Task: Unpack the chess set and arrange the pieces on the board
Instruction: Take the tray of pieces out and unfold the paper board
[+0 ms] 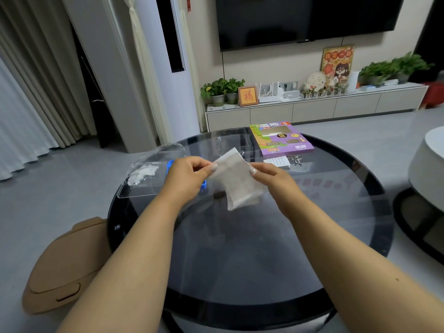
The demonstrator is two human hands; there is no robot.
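Round glass table bears purple box, clear tray, perhaps keys.

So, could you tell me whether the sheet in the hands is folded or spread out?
Folded: the sheet hangs as a narrow panel, pinched at its top by both hands.

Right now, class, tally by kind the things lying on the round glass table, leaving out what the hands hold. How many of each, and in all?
Purple game box: 1
Clear plastic trays: 2
White paper slip: 1
Blue piece, partly hidden behind the left hand: 1
Small metal ring cluster, too small to count apart: 1
Total: 6
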